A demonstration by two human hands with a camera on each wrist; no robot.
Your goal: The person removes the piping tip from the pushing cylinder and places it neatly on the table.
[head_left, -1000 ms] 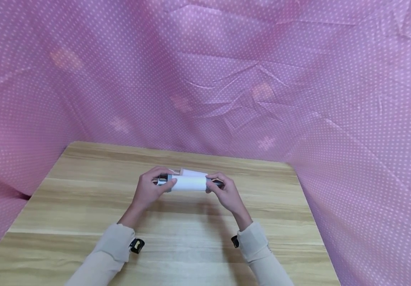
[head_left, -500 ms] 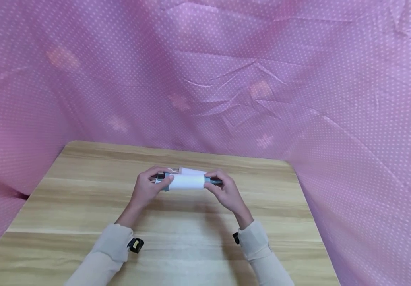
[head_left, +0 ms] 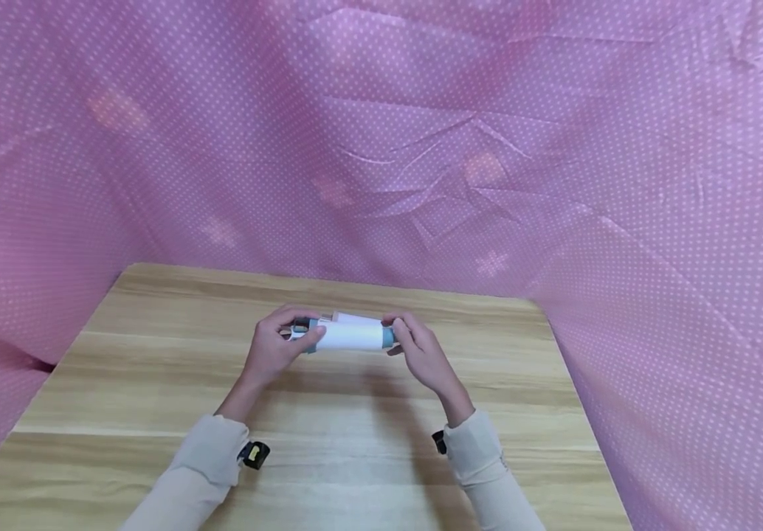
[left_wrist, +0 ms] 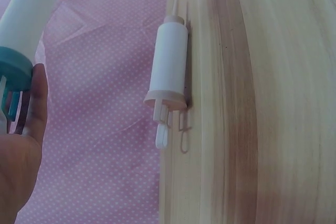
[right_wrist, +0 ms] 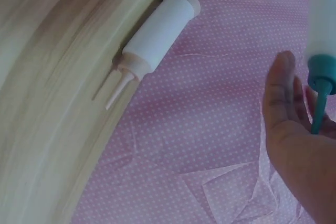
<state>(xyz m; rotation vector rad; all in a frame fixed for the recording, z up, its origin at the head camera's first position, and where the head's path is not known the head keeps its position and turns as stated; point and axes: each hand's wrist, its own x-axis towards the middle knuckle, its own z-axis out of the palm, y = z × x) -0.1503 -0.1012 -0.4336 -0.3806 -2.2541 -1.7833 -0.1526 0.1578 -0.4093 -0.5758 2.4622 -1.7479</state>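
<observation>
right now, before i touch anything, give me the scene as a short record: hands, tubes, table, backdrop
left hand: grips the teal collar of the held tube
held tube: white with teal ends, above the table, lengthwise between the hands
right hand: at the teal nozzle end; contact unclear
second tube: white with pale pink ends, lying on the table
table: wood-grain top
backdrop: pink cloth, white dots

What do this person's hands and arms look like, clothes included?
The left hand and right hand wear no gloves. The left sleeve and right sleeve are plain pale beige, with broad cuffs. A small black device juts from each cuff's inner side; the left one bears a yellowish mark. No cables show.
</observation>
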